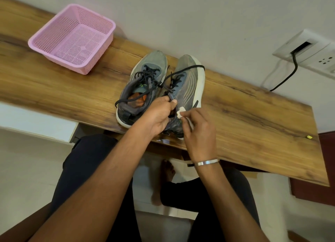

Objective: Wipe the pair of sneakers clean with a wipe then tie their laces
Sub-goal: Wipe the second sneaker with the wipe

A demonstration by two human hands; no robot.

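You get soft, even indoor light, faint shadows, mild glare on the desk edge toward six o'clock, and wide-angle bending at the borders.

A wooden table against the wall bore a pink perforated basket and, well apart, two grey sneakers side by side.

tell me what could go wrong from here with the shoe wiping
1. The grey sneaker with the white sole sits with its heel near the wooden table's front edge; pressure from the right hand and its small white wipe might push it off.
2. Its loose black lace loops over the toe and may snag or get dragged.
3. The left hand grips only the collar, so the shoe could twist.
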